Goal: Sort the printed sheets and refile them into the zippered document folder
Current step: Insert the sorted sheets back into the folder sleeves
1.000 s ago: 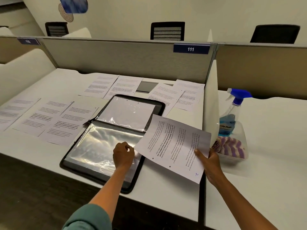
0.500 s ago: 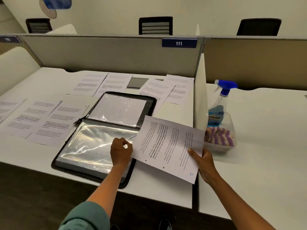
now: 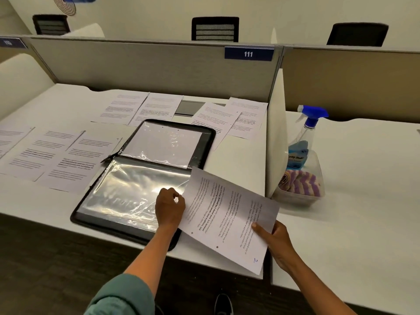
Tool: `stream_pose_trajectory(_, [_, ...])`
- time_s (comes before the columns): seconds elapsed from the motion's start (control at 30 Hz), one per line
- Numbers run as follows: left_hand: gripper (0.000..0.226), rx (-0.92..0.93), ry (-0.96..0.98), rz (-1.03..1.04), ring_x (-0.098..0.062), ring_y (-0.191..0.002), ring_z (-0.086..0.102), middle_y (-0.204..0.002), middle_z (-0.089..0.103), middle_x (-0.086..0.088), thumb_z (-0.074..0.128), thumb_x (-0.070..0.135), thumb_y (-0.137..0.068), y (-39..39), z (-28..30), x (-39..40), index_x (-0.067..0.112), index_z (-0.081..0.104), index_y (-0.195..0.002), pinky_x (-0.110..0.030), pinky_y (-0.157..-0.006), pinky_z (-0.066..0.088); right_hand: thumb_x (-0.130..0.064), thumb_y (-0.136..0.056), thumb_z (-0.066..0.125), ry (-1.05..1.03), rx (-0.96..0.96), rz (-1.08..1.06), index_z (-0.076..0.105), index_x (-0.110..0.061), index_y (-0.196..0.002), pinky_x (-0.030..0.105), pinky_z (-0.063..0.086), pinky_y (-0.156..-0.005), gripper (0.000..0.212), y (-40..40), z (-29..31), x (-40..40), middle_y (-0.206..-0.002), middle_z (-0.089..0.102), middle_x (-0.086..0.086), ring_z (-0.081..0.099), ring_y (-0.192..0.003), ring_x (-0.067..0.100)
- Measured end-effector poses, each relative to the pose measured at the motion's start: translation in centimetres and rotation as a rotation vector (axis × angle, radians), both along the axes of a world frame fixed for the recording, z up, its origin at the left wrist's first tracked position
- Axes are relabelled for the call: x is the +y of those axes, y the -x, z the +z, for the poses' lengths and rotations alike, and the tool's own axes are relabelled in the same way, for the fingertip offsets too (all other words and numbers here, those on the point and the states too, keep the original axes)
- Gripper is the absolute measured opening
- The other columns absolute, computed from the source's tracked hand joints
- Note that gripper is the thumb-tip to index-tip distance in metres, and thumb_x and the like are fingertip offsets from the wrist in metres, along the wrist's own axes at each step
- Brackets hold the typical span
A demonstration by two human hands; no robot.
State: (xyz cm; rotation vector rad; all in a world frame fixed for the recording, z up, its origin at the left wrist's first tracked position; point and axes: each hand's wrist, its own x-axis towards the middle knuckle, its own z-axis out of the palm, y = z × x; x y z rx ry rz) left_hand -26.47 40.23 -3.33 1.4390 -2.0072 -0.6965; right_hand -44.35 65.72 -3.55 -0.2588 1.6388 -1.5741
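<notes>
So the zippered document folder (image 3: 145,178) is lying open flat on the white desk (image 3: 238,169), black edge all round, with shiny clear plastic sleeves on both halves. The far half has a pale sheet tucked inside its sleeve, and the near sleeve (image 3: 134,192) is just glare, so I can't tell what's in it.

The left hand (image 3: 170,206) is sitting on the right edge of that near sleeve with fingers curled, thumb and fingertips pinching the plastic edge there. The right hand (image 3: 276,244) is gripping a printed sheet (image 3: 227,219) by its lower right side, thumb on top. The sheet is held slanted, up off the desk, with the text running sideways from this angle, two punch holes along its near-left edge and a blue handwritten "2" in the bottom corner. Its top left corner overlaps the folder's right edge, just beside the left hand.

The rest of the printed sheets are spread on the desk: a row of them to the left of the folder (image 3: 68,155), two behind it (image 3: 141,108), and a couple overlapping at back right (image 3: 238,119).

Past the white divider panel (image 3: 276,133), on the next desk, there's a spray bottle (image 3: 304,137) with a blue trigger top standing in a clear tub (image 3: 297,198), along with a purple and white striped cloth (image 3: 302,183).
</notes>
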Motion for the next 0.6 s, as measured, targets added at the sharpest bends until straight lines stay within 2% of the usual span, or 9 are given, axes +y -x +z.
stream_pose_trajectory(0.03, [0.006,-0.003,-0.007,0.001,-0.021,-0.077,0.054,-0.086,0.056,-0.004,0.062,0.006,-0.082,0.0,-0.1,0.0,0.008,0.06,-0.077,-0.03,-0.067,0.038,-0.053,-0.046,0.093,-0.002,0.008,0.009,0.064,-0.013,-0.115,0.031,0.06,-0.07,0.084,-0.2,-0.2,-0.1,-0.102,0.076,0.003,0.073,-0.091,0.024])
stream_pose_trajectory(0.1, [0.006,-0.013,-0.021,0.001,-0.022,-0.078,0.054,-0.086,0.056,-0.005,0.061,0.005,-0.081,0.1,-0.5,0.1,0.008,0.059,-0.076,-0.031,-0.068,0.038,-0.058,-0.036,0.094,0.018,0.013,0.019,0.064,-0.014,-0.115,0.032,0.06,-0.074,0.096,-0.5,-0.3,-0.4,-0.106,0.075,0.003,0.073,-0.095,0.024])
stream_pose_trajectory(0.23, [0.007,-0.046,0.006,-0.009,-0.024,-0.075,0.053,-0.084,0.056,-0.008,0.06,0.002,-0.08,0.2,-1.0,0.1,0.006,0.059,-0.076,-0.033,-0.067,0.041,-0.057,-0.032,0.096,-0.009,0.024,0.056,0.064,-0.014,-0.116,0.03,0.06,-0.076,0.099,-0.8,-0.5,-1.1,-0.112,0.073,0.004,0.072,-0.097,0.019])
stream_pose_trajectory(0.3, [0.009,-0.066,-0.002,-0.018,-0.023,-0.073,0.051,-0.082,0.053,-0.007,0.059,0.001,-0.081,0.0,-1.2,0.1,0.006,0.057,-0.074,-0.032,-0.066,0.037,-0.053,-0.037,0.096,-0.059,0.078,0.09,0.06,-0.018,-0.12,0.03,0.059,-0.08,0.097,-0.9,-0.3,-1.5,-0.117,0.071,0.003,0.071,-0.099,0.016])
stream_pose_trajectory(0.37, [0.009,-0.093,0.007,-0.052,-0.022,-0.07,0.05,-0.081,0.051,-0.006,0.06,0.002,-0.082,-0.3,-1.7,0.2,0.005,0.057,-0.075,-0.03,-0.065,0.036,-0.04,-0.054,0.095,-0.155,0.225,0.074,0.051,-0.022,-0.127,0.028,0.054,-0.085,0.087,-0.8,-0.1,-1.9,-0.121,0.066,-0.003,0.066,-0.103,0.014])
stream_pose_trajectory(0.43, [0.009,-0.109,0.013,-0.08,-0.02,-0.069,0.048,-0.081,0.049,-0.003,0.061,0.004,-0.082,-0.6,-2.0,0.2,0.007,0.056,-0.076,-0.031,-0.065,0.037,-0.024,-0.067,0.091,-0.226,0.411,-0.017,0.04,-0.023,-0.137,0.028,0.049,-0.088,0.087,-0.7,0.3,-2.6,-0.12,0.057,-0.006,0.057,-0.106,0.014])
stream_pose_trajectory(0.53, [0.008,-0.1,0.007,-0.082,-0.02,-0.069,0.049,-0.082,0.049,-0.003,0.063,0.005,-0.082,-0.8,-2.0,0.2,0.007,0.057,-0.077,-0.033,-0.066,0.043,-0.024,-0.071,0.088,-0.261,0.776,-0.123,0.037,-0.021,-0.141,0.036,0.042,-0.099,0.087,-0.2,0.3,-3.8,-0.129,0.049,-0.001,0.048,-0.117,0.018])
stream_pose_trajectory(0.6, [0.008,-0.1,0.006,-0.08,-0.022,-0.069,0.051,-0.082,0.052,-0.005,0.064,0.006,-0.082,-0.9,-2.0,0.2,0.007,0.058,-0.077,-0.033,-0.066,0.043,-0.029,-0.071,0.087,-0.329,1.088,-0.065,0.045,-0.021,-0.137,0.041,0.033,-0.105,0.078,0.4,-0.2,-4.8,-0.136,0.046,0.003,0.042,-0.126,0.023])
